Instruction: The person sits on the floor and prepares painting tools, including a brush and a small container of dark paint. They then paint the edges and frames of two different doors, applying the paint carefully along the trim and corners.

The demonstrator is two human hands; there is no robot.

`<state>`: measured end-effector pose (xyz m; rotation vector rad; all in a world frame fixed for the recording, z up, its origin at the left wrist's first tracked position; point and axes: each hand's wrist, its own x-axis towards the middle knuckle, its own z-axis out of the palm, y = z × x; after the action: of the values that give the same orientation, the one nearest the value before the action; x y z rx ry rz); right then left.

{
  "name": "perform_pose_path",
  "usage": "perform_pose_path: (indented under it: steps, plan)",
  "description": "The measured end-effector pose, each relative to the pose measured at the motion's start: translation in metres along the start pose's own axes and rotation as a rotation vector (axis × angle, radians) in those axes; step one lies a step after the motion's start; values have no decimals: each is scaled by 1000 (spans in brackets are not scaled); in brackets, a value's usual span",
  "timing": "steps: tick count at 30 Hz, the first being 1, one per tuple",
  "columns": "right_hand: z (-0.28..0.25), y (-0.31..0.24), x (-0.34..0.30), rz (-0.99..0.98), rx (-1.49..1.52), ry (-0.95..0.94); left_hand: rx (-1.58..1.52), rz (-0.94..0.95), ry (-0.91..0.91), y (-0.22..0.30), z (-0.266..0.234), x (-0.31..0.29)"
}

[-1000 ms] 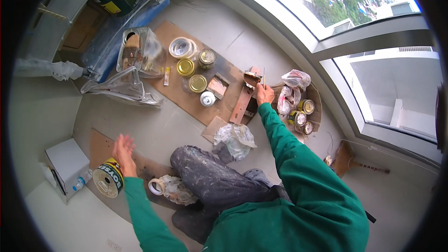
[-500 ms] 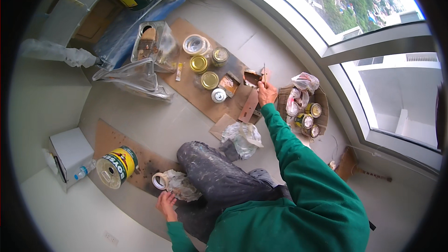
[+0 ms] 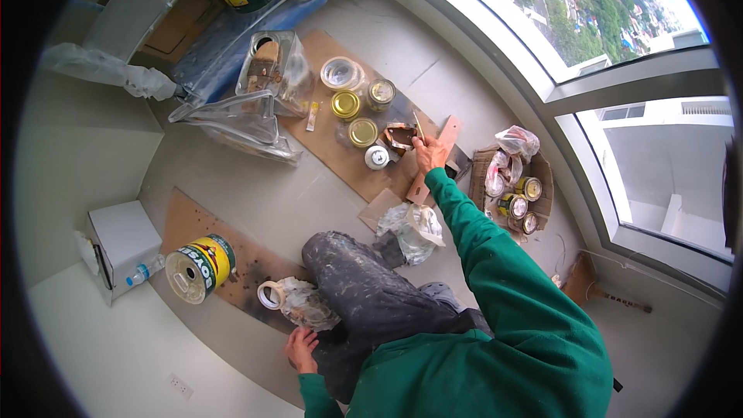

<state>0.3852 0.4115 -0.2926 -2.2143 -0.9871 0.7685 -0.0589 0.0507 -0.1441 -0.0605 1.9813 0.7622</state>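
Out at arm's length, my right hand pinches a thin light-coloured stick; whether it is a brush handle I cannot tell. The stick stands beside a small open container with brown-stained edges. Passing by the hand is a long pinkish strip with small holes, partly hidden by my fingers and wrist. My left hand hangs low by my knee, fingers apart and holding nothing. Closest to it are crumpled plastic and a roll of masking tape.
Jars with gold lids and a white-capped can stand on brown cardboard. A carton of small cans is at right under the window. At left are a yellow-green paint can and a white box.
My right hand has moved left with the stick, over to the brown-stained container. More of the pinkish strip now shows beyond that hand. My left hand has drawn slightly nearer my knee.
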Motion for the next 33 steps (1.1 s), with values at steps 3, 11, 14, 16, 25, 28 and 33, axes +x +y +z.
perform_pose_path:
  steps: [3, 11, 14, 16, 25, 28, 33]
  plan:
    - [-2, 4, -3, -12, 58, 1, 6, -8, 8, -3, 0, -3]
    - [-24, 1, -10, 20, 6, 13, 25, -6, 15, -6, -2, -3]
    - [-41, 22, -16, 49, -24, 209, 29, -2, 18, -6, -1, -2]
    - [-51, 47, -27, 84, 15, 285, 27, -4, 7, -8, -3, -2]
    - [-74, 78, -85, 309, -76, 205, 35, -20, -28, -16, 5, -7]
    - [-58, 100, -76, 289, -8, 204, 53, -26, -44, -14, 6, -9]
    - [-44, 119, -63, 354, 83, 244, 51, -40, -49, -18, 3, -12]
